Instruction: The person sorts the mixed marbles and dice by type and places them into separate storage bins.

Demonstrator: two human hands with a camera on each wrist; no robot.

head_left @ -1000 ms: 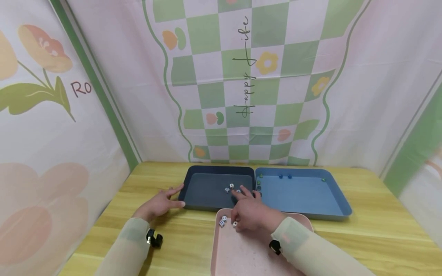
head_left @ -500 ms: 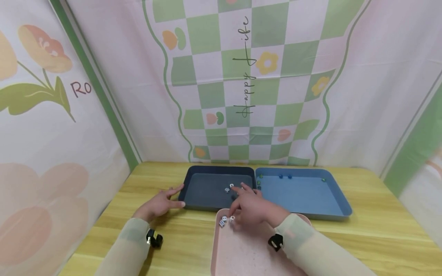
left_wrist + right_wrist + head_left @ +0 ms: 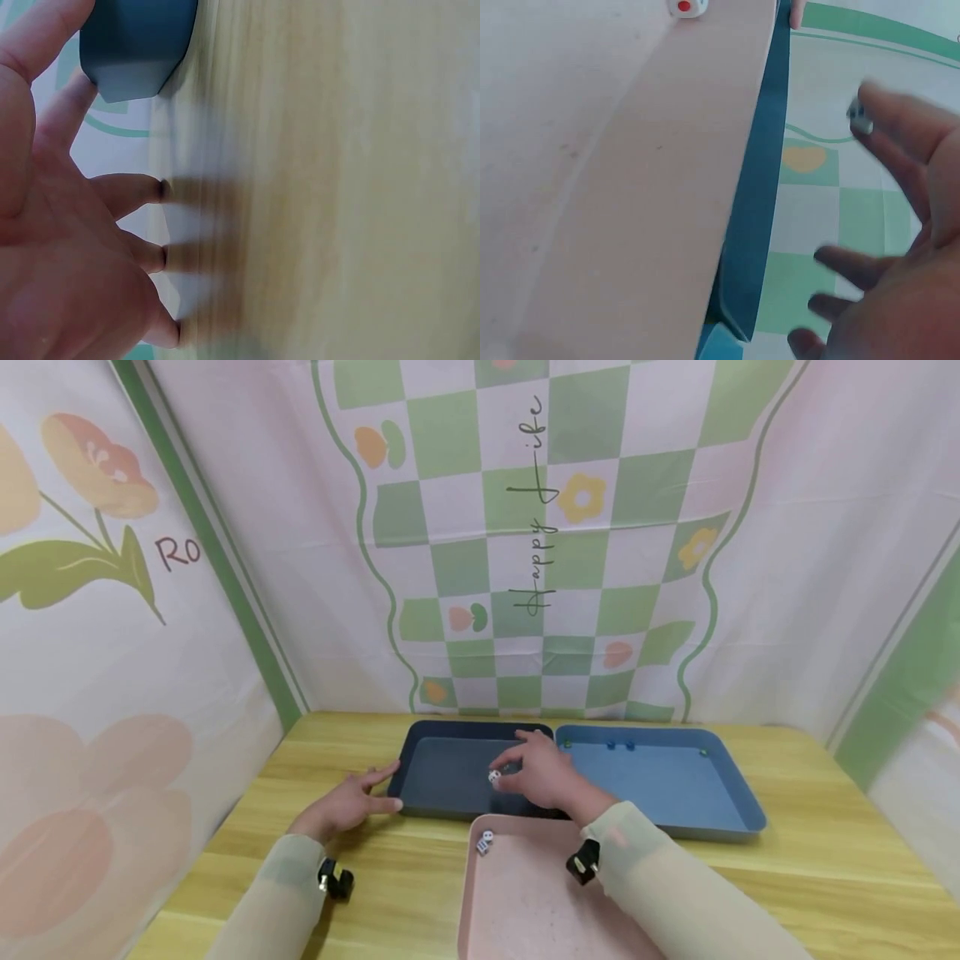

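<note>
My right hand (image 3: 542, 770) pinches a small white die (image 3: 860, 118) between thumb and index fingertip, over the dark blue tray (image 3: 442, 777). Its other fingers are spread apart in the right wrist view. Dice lying in that tray are mostly hidden behind the hand. At the tray's left end, my left hand (image 3: 347, 803) touches the wall with thumb and index finger; the other fingers stretch out in the left wrist view. Two white dice (image 3: 485, 842) lie in the upper left corner of the pink tray (image 3: 558, 893), nearest me.
To the right, against the dark tray, stands a lighter blue tray (image 3: 660, 789) with several small green and blue dice-like pieces (image 3: 620, 746) along its walls. All trays sit on a wood-grain table (image 3: 390, 893). A printed curtain (image 3: 517, 568) hangs behind the table.
My right hand has picked up a white die from the pink tray and moved it up and forward over the dark tray. My left hand has stayed in place.
</note>
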